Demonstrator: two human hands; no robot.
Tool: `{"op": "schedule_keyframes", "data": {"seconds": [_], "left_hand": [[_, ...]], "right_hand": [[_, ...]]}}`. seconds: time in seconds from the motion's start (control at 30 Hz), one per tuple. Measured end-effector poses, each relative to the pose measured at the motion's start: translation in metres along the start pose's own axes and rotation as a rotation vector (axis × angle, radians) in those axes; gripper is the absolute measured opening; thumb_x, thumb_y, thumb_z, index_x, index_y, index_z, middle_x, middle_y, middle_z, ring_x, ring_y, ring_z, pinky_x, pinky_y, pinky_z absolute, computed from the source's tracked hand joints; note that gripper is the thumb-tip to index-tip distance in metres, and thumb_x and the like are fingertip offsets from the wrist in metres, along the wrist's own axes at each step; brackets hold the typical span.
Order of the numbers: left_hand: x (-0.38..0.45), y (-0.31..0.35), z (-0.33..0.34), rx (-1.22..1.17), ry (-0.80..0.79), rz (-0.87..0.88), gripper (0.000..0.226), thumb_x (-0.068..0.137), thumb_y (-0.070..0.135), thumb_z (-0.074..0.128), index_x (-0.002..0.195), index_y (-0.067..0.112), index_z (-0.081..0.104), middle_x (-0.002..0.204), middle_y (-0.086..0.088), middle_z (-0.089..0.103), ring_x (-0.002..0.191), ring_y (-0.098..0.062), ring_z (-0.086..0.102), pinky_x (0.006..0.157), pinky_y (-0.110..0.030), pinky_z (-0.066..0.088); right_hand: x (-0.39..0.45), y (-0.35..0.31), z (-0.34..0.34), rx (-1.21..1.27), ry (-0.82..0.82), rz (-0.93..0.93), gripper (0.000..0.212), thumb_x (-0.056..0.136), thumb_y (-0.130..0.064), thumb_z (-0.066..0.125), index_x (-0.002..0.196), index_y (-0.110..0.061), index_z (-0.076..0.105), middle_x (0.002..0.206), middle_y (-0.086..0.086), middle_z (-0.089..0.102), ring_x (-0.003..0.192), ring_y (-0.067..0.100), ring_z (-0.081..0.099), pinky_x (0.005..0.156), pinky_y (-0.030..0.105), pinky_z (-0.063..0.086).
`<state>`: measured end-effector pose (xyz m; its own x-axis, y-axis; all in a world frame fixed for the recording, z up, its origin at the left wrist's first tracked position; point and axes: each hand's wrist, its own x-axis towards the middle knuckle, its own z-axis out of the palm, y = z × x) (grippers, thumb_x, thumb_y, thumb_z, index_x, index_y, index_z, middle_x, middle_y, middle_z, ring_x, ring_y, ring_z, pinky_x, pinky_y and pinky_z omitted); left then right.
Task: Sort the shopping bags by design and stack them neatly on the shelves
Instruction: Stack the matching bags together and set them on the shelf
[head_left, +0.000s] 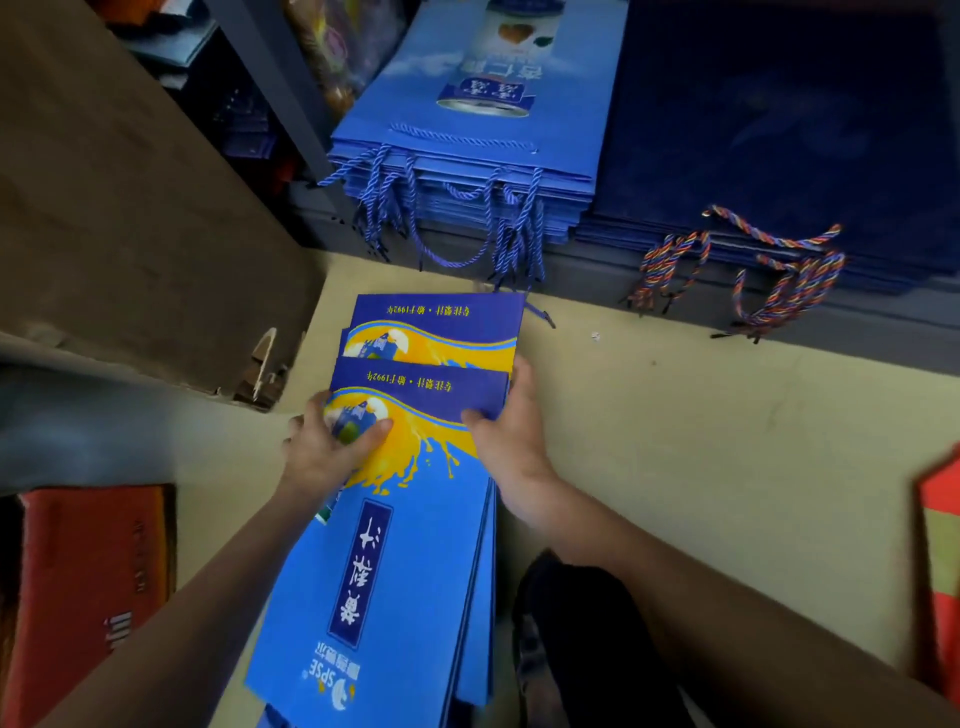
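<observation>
Left hand (332, 447) grips blue-and-yellow bag stack (384, 561) at its left edge, frame centre | right hand (506, 423) clasps its right edge | stack between both hands.

Stockroom or packaging storeroom. Indicated by flat stacks of identical printed paper bags (467, 171) with rope handles on a low metal shelf (675, 291), a dark blue stack (779, 130) alongside, cardboard sheeting (701, 441) on the floor, large cardboard panels (130, 182) nearby.
</observation>
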<state>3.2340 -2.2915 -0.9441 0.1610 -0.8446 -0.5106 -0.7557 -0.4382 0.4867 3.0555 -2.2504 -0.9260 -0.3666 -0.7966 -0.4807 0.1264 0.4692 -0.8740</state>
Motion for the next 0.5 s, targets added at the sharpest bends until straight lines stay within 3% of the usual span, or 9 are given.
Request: {"op": "schedule_keyframes", "data": {"seconds": [0.07, 0.1, 0.17, 0.23, 0.33, 0.4, 0.47, 0.5], "left_hand": [[-0.006, 0.014, 0.011, -0.169, 0.021, 0.116, 0.105, 0.049, 0.082, 0.054, 0.135, 0.025, 0.037, 0.131, -0.012, 0.044, 0.123, -0.031, 0.045, 0.105, -0.051, 0.036], [-0.01, 0.023, 0.018, -0.264, 0.021, 0.173, 0.091, 0.058, 0.081, 0.054, 0.131, 0.029, 0.039, 0.131, -0.009, 0.047, 0.122, -0.027, 0.047, 0.104, -0.051, 0.038], [-0.024, 0.052, 0.028, -0.417, 0.038, 0.257, 0.052, 0.081, 0.062, 0.055, 0.123, 0.034, 0.041, 0.127, -0.004, 0.053, 0.116, -0.018, 0.053, 0.102, -0.047, 0.042], [-0.037, 0.082, 0.032, -0.501, 0.076, 0.297, 0.032, 0.09, 0.045, 0.054, 0.118, 0.034, 0.043, 0.119, -0.005, 0.058, 0.104, -0.02, 0.059, 0.096, -0.05, 0.046], [-0.055, 0.119, 0.026, -0.54, 0.121, 0.437, 0.049, 0.081, 0.05, 0.055, 0.121, 0.024, 0.045, 0.121, -0.011, 0.055, 0.108, -0.025, 0.058, 0.095, -0.048, 0.047], [-0.068, 0.144, 0.022, -0.507, 0.122, 0.57, 0.063, 0.081, 0.042, 0.057, 0.134, 0.011, 0.04, 0.125, -0.008, 0.048, 0.113, -0.004, 0.051, 0.1, -0.026, 0.043], [-0.083, 0.171, 0.027, -0.424, 0.136, 0.719, 0.064, 0.083, 0.022, 0.057, 0.14, 0.005, 0.032, 0.12, -0.006, 0.039, 0.098, 0.025, 0.04, 0.086, 0.001, 0.034], [-0.092, 0.185, 0.033, -0.392, 0.132, 0.769, 0.065, 0.084, 0.012, 0.056, 0.142, 0.004, 0.029, 0.118, -0.007, 0.037, 0.09, 0.03, 0.036, 0.078, 0.004, 0.033]], "right_hand": [[-0.004, -0.029, -0.033, -0.011, -0.092, -0.157, 0.066, 0.081, 0.014, 0.055, 0.133, -0.021, 0.035, 0.109, -0.008, 0.059, 0.1, 0.01, 0.058, 0.09, 0.028, 0.047], [-0.006, -0.044, -0.05, -0.024, -0.129, -0.236, 0.065, 0.081, 0.015, 0.055, 0.131, -0.021, 0.034, 0.105, -0.014, 0.058, 0.097, 0.005, 0.058, 0.09, 0.027, 0.047], [-0.013, -0.071, -0.085, -0.048, -0.192, -0.338, 0.064, 0.081, 0.017, 0.057, 0.129, -0.018, 0.033, 0.099, -0.02, 0.056, 0.089, -0.01, 0.057, 0.087, 0.028, 0.049], [-0.022, -0.091, -0.115, -0.078, -0.232, -0.383, 0.062, 0.081, 0.016, 0.058, 0.127, -0.017, 0.033, 0.102, -0.017, 0.055, 0.09, -0.012, 0.057, 0.083, 0.026, 0.051], [-0.026, -0.114, -0.156, -0.085, -0.128, -0.472, 0.063, 0.075, 0.003, 0.065, 0.126, -0.02, 0.035, 0.112, -0.008, 0.056, 0.101, 0.003, 0.058, 0.085, 0.03, 0.053], [-0.022, -0.127, -0.186, -0.081, 0.016, -0.516, 0.066, 0.071, -0.003, 0.062, 0.129, -0.018, 0.035, 0.115, -0.001, 0.057, 0.102, 0.008, 0.059, 0.09, 0.033, 0.051], [-0.017, -0.139, -0.218, -0.076, 0.143, -0.555, 0.069, 0.073, 0.005, 0.062, 0.133, -0.012, 0.033, 0.111, -0.004, 0.056, 0.096, -0.001, 0.059, 0.086, 0.027, 0.051], [-0.016, -0.143, -0.234, -0.081, 0.198, -0.575, 0.07, 0.075, 0.011, 0.06, 0.135, -0.01, 0.032, 0.109, -0.007, 0.055, 0.094, -0.005, 0.058, 0.084, 0.024, 0.05]]}}
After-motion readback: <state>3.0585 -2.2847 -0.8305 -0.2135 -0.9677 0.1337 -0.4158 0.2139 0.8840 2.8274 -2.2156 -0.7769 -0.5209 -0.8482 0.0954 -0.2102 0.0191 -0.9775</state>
